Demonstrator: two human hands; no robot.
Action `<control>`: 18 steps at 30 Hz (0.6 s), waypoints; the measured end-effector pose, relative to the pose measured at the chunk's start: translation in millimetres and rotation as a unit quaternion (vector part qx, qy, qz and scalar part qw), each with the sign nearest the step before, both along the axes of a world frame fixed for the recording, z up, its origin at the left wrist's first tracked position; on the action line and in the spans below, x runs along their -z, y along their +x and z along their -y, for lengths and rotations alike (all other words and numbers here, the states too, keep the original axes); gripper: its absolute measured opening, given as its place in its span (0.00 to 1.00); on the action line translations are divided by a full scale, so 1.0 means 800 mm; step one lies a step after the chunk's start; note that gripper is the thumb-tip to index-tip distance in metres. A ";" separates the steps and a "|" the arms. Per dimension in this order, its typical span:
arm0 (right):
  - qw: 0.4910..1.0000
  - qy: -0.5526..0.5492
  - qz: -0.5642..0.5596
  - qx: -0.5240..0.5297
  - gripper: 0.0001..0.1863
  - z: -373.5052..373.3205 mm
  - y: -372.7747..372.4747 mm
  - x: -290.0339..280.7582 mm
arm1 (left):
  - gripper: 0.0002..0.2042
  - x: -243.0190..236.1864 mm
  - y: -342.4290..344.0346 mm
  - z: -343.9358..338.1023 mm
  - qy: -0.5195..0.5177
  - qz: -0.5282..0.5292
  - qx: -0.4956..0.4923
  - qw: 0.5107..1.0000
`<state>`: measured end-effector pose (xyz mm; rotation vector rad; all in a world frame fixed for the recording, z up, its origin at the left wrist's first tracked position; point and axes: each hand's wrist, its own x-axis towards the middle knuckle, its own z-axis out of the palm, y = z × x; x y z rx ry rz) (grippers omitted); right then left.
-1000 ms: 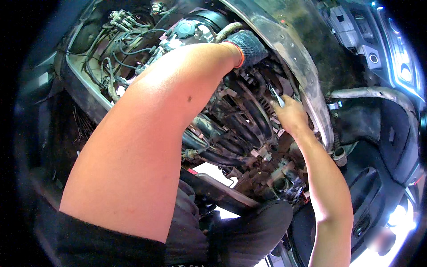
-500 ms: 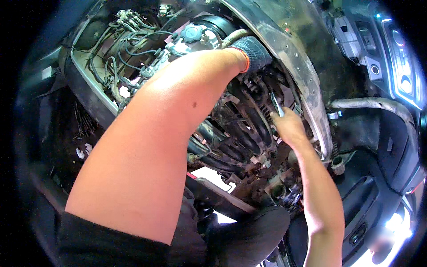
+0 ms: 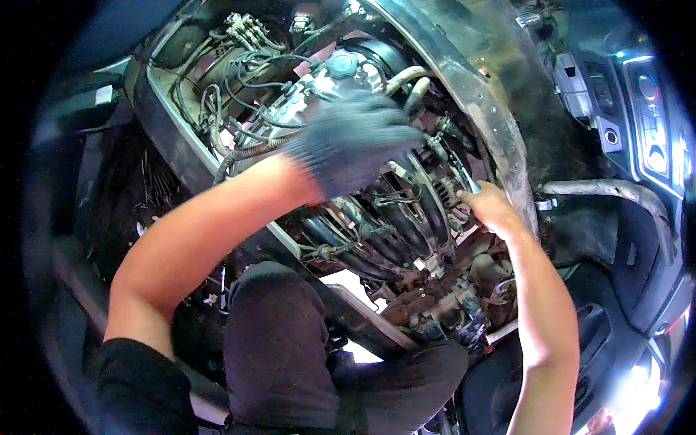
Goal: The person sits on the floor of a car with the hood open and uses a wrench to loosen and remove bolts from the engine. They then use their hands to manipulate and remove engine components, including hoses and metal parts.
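My left hand [image 3: 355,141], in a dark knitted glove, is over the middle of the engine bay, smeared by motion, so I cannot make out its fingers. Beneath it are the engine's pale top cover and a row of dark curved pipes [image 3: 384,246]. My bare right hand [image 3: 493,208] is closed around the lower end of a slim silver wrench [image 3: 464,174]. The wrench points up and away, its far end among hoses and fittings beside the body panel. What that end sits on is too small to tell.
A blue-grey round cap [image 3: 342,64] tops the engine, with cables [image 3: 250,83] to its left. Along the right runs a worn metal body edge [image 3: 500,130]. Beyond it lie a headlamp [image 3: 656,116] and a grey hose [image 3: 605,188]. My knees [image 3: 279,341] are close below.
My left hand has pulled back from the far right hoses, leftward and nearer, uncovering pipes there. My right hand keeps its grip on the wrench. The whole view has shifted slightly.
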<state>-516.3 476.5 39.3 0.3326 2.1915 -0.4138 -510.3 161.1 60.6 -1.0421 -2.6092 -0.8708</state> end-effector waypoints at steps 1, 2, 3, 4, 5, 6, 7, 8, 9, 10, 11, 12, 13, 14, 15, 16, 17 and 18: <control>1.000 0.002 0.004 -0.003 0.17 0.004 -0.004 -0.015 | 0.16 -0.007 0.024 0.044 0.003 -0.041 -0.044 0.998; 1.000 0.001 0.026 0.014 0.18 -0.005 -0.004 -0.015 | 0.16 -0.008 0.053 0.081 0.011 0.023 -0.084 0.996; 0.998 -0.004 0.049 0.026 0.19 -0.008 -0.006 -0.014 | 0.16 -0.002 0.083 0.111 0.033 0.039 -0.161 0.986; 0.997 -0.006 0.072 0.038 0.20 -0.014 -0.007 -0.010 | 0.16 0.009 0.109 0.137 0.056 0.057 -0.238 0.968; 0.998 -0.005 0.056 0.032 0.19 -0.014 -0.007 -0.009 | 0.15 0.008 0.127 0.171 -0.039 0.013 -0.271 0.962; 0.998 -0.010 0.055 0.026 0.19 -0.015 -0.006 -0.007 | 0.15 0.017 0.146 0.189 -0.025 0.028 -0.335 0.941; 0.998 -0.017 0.053 0.017 0.19 -0.017 -0.008 -0.001 | 0.15 0.036 0.155 0.202 -0.036 0.031 -0.360 0.932; 0.998 -0.023 0.051 0.009 0.19 -0.014 -0.009 -0.003 | 0.15 0.054 0.157 0.211 -0.045 0.036 -0.382 0.922; 0.999 0.021 -0.008 -0.039 0.19 -0.005 -0.001 -0.005 | 0.15 0.066 0.158 0.220 -0.030 0.040 -0.387 0.921; 0.996 0.028 -0.054 -0.059 0.19 -0.018 0.011 0.014 | 0.16 0.080 0.157 0.226 -0.014 0.046 -0.390 0.920; 0.998 0.022 -0.044 -0.035 0.19 -0.019 0.015 0.018 | 0.16 0.092 0.156 0.225 0.005 0.052 -0.389 0.920; 0.999 0.016 -0.035 -0.011 0.18 -0.019 0.019 0.020 | 0.14 0.098 0.156 0.222 -0.006 0.039 -0.370 0.928; 0.999 0.015 0.006 0.027 0.17 -0.017 0.019 0.013 | 0.12 0.095 0.152 0.221 -0.020 0.025 -0.349 0.936; 0.997 0.008 0.042 0.062 0.17 -0.008 0.011 0.003 | 0.10 0.092 0.148 0.223 -0.038 0.003 -0.332 0.942; 0.992 0.001 0.078 0.098 0.16 0.002 0.003 -0.008 | 0.09 0.093 0.148 0.224 -0.033 0.020 -0.329 0.944; 0.987 -0.007 0.104 0.126 0.16 0.016 -0.007 -0.021 | 0.09 0.091 0.149 0.227 -0.035 0.019 -0.330 0.943; 0.979 -0.012 0.130 0.156 0.15 0.030 -0.016 -0.036 | 0.10 0.090 0.151 0.228 -0.034 0.021 -0.328 0.944; 0.970 -0.017 0.157 0.186 0.15 0.037 -0.020 -0.043 | 0.10 0.089 0.152 0.230 -0.034 0.022 -0.327 0.944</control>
